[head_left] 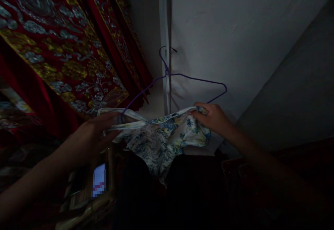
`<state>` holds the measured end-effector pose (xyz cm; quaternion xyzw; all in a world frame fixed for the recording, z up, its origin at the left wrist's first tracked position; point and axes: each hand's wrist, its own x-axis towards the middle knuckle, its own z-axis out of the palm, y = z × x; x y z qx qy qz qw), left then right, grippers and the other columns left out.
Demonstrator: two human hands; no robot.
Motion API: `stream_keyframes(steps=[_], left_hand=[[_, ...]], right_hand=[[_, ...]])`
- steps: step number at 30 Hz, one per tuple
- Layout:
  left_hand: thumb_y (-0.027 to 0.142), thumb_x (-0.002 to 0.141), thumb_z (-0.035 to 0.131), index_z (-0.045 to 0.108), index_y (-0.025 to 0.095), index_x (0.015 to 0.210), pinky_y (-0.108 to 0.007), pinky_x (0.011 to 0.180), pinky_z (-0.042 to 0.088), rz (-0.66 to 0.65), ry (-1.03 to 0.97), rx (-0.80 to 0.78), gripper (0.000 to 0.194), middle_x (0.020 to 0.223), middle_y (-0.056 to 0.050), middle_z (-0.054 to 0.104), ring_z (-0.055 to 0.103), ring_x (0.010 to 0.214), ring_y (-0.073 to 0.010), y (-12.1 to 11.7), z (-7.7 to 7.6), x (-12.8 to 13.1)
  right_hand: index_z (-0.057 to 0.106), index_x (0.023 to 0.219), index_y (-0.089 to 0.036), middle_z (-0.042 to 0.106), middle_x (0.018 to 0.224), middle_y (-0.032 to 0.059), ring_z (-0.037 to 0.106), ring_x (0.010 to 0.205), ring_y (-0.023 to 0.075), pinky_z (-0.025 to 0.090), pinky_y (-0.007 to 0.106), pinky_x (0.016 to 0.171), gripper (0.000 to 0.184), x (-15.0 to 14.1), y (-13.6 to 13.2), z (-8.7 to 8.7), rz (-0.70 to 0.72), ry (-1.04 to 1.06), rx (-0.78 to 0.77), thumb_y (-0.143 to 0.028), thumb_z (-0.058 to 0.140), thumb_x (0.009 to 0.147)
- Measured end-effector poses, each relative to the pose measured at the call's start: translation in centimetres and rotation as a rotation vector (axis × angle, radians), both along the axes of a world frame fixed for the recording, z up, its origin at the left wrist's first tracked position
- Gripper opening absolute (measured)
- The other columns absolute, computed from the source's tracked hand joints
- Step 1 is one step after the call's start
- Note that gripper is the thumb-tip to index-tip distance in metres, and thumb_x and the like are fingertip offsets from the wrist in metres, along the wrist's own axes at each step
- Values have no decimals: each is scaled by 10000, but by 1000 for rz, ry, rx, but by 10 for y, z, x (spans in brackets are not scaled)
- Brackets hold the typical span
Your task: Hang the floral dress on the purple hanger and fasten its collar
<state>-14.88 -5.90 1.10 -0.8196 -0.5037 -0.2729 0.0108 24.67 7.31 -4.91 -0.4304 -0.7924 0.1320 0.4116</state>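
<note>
A small white garment with a blue and yellow flower print (167, 136) is stretched between my two hands, gathered down its middle and narrowing to a point at the bottom. On the left side my left hand (100, 129) grips its pale edging, beside the lower left corner of a purple wire hanger (194, 79). My right hand (208, 115) pinches the garment's upper right edge, just under the hanger's right end. Above the garment, the hanger's hook points up in front of the wall. The tips of several fingers are hidden or dim.
Red cloth with gold and silver embroidery (75, 66) hangs at the left. A pale wall (208, 32) with a narrow vertical strip (164, 14) stands ahead. Below my left arm, a lit phone screen (99, 179) lies on a bamboo-like stand (91, 209). The light is low.
</note>
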Motion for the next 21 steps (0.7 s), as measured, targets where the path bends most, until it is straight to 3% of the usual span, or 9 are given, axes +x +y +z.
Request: stream_keyframes(steps=[3, 6, 10, 12, 15, 18, 19, 21], left_hand=[[463, 911, 609, 766, 262, 1040, -452, 1028, 524, 10, -120, 53, 286, 1299, -55, 709, 672, 1166, -341, 8, 18, 26], [412, 910, 599, 720, 217, 1007, -441, 1032, 502, 30, -180, 107, 249, 1258, -79, 722, 667, 1158, -317, 33, 31, 56], [292, 895, 591, 600, 161, 1225, -356, 932, 525, -30, -287, 116, 356, 1139, -101, 739, 692, 1053, -240, 84, 29, 77], [265, 915, 546, 598, 127, 1247, -321, 872, 528, -88, -350, 85, 363, 1034, -98, 754, 708, 960, -216, 104, 23, 78], [285, 947, 493, 668, 121, 1183, -296, 829, 515, -81, -322, 88, 337, 931, -78, 755, 698, 864, -203, 116, 18, 73], [279, 956, 463, 685, 144, 1164, -297, 819, 511, -21, -245, 128, 333, 911, -57, 745, 680, 830, -202, 112, 23, 67], [266, 953, 456, 683, 147, 1164, -309, 835, 513, -13, -211, 138, 332, 931, -60, 740, 676, 847, -208, 111, 26, 65], [238, 950, 443, 683, 147, 1154, -349, 900, 509, -20, -134, 187, 328, 1020, -87, 714, 662, 941, -229, 111, 31, 61]], right_hand=[[704, 739, -189, 605, 584, -7, 522, 529, 141, 380, 265, 537, 242, -1, 1, 0, 39, 80, -32, -391, 623, 845], [733, 797, -186, 685, 673, 18, 602, 622, 176, 448, 283, 597, 228, -3, -1, 6, 95, 149, -94, -375, 616, 849], [745, 821, -198, 715, 752, 19, 643, 700, 196, 483, 296, 654, 197, -2, -13, 16, 175, 160, -138, -322, 593, 847], [765, 946, -211, 740, 849, 22, 666, 767, 201, 497, 304, 708, 214, 4, -20, 20, 191, 110, -109, -250, 595, 821], [677, 1289, -212, 723, 825, 23, 645, 695, 186, 483, 292, 647, 536, 22, -20, 27, 62, 79, -30, -182, 635, 756], [429, 1527, -150, 693, 767, 26, 601, 590, 184, 451, 289, 540, 901, 48, -7, 36, -163, 197, 36, -246, 747, 690], [402, 1540, -135, 705, 793, 44, 610, 598, 193, 459, 298, 536, 958, 56, 0, 41, -205, 213, 17, -288, 780, 673], [555, 1424, -136, 733, 840, 82, 647, 654, 219, 494, 322, 572, 844, 70, 10, 52, -186, 164, -94, -380, 809, 657]])
